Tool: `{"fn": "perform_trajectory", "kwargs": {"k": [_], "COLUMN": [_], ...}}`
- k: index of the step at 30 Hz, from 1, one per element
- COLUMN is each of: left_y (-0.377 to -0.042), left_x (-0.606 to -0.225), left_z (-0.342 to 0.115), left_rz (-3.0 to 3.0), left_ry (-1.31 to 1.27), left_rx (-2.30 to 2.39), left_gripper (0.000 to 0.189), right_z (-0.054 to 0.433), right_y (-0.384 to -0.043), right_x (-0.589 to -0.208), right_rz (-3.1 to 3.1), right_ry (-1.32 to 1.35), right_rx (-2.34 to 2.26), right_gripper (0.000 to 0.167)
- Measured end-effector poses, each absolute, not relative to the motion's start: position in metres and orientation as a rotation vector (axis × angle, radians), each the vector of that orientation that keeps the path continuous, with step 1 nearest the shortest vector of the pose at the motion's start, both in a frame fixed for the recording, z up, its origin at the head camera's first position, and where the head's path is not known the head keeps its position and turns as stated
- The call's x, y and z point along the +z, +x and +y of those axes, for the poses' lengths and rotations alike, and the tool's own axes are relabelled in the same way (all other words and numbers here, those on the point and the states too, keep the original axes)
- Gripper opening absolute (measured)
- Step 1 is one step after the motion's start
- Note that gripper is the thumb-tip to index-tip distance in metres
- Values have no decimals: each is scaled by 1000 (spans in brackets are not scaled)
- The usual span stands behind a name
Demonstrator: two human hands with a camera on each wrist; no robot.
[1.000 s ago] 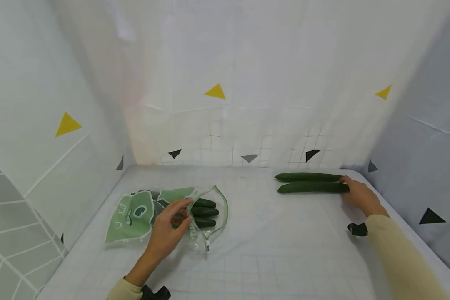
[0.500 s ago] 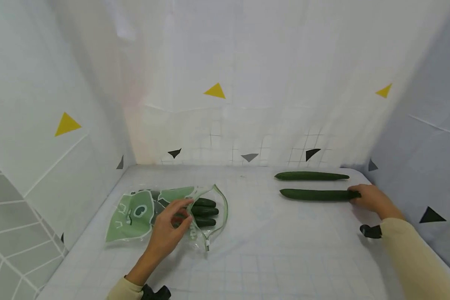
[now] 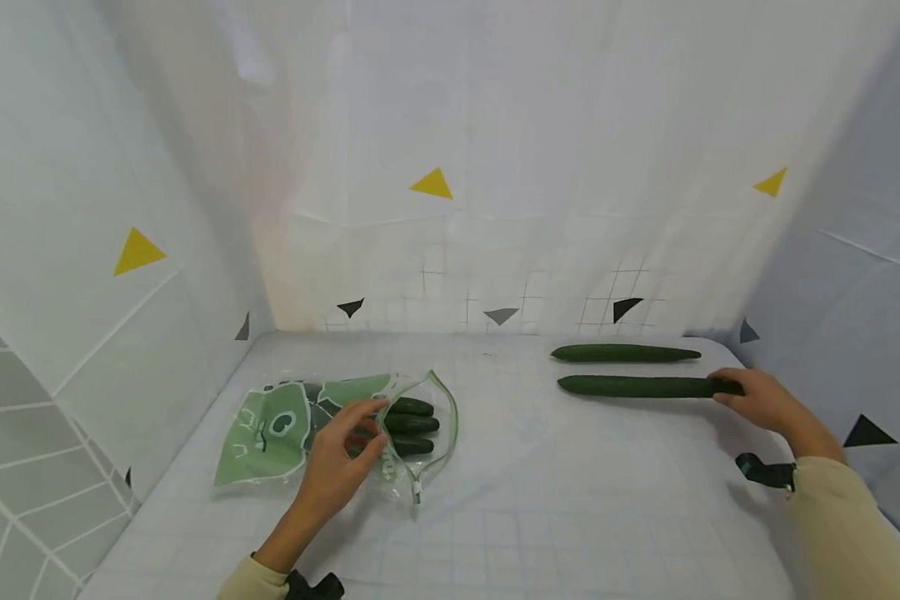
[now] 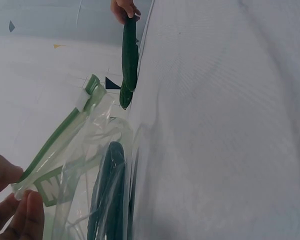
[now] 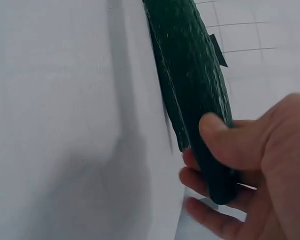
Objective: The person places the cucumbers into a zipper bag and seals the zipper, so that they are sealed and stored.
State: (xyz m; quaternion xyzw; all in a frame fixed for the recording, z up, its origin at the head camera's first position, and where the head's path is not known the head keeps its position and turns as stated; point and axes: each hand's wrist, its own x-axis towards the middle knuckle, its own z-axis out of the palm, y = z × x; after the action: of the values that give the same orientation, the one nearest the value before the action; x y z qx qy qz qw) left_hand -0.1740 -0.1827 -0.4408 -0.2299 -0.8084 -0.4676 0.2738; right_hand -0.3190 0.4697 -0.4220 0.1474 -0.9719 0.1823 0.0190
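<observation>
A clear zip bag (image 3: 273, 454) with green print lies at the left of the table, its mouth spread toward the right. Several cucumbers (image 3: 412, 424) are inside, their ends showing at the opening. My left hand (image 3: 337, 462) pinches the bag's rim between thumb and fingers, as the left wrist view also shows. At the right, my right hand (image 3: 772, 408) grips the end of a long cucumber (image 3: 637, 387), thumb on top and fingers beneath in the right wrist view. Behind it lies another cucumber (image 3: 622, 353), apart from it in the head view.
A white cloth with a faint grid covers the table (image 3: 540, 517). White sheets with yellow and dark triangles form a back wall (image 3: 540, 150) and side walls close to the table's edges. The bag's zip slider (image 3: 416, 486) hangs at the near corner of its mouth.
My right hand has drawn one cucumber away from the other, toward me and to the right, then slightly up. My left hand and the bag have stayed put.
</observation>
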Motion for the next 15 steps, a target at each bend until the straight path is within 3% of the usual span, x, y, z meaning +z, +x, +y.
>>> {"fn": "perform_trajectory", "kwargs": {"k": [7, 15], "left_y": [-173, -172], "left_x": [-441, -443], "left_z": [-183, -182], "left_rz": [-2188, -2200], "left_ry": [-614, -606], "left_rx": [-1261, -1272], "left_gripper": [49, 50], "right_z": [468, 462], "right_y": [-299, -285], "right_x": [-426, -423], "right_rz": [-3039, -3059], "right_ry": [448, 461], "right_rx": [738, 527], "right_gripper": [34, 52]}}
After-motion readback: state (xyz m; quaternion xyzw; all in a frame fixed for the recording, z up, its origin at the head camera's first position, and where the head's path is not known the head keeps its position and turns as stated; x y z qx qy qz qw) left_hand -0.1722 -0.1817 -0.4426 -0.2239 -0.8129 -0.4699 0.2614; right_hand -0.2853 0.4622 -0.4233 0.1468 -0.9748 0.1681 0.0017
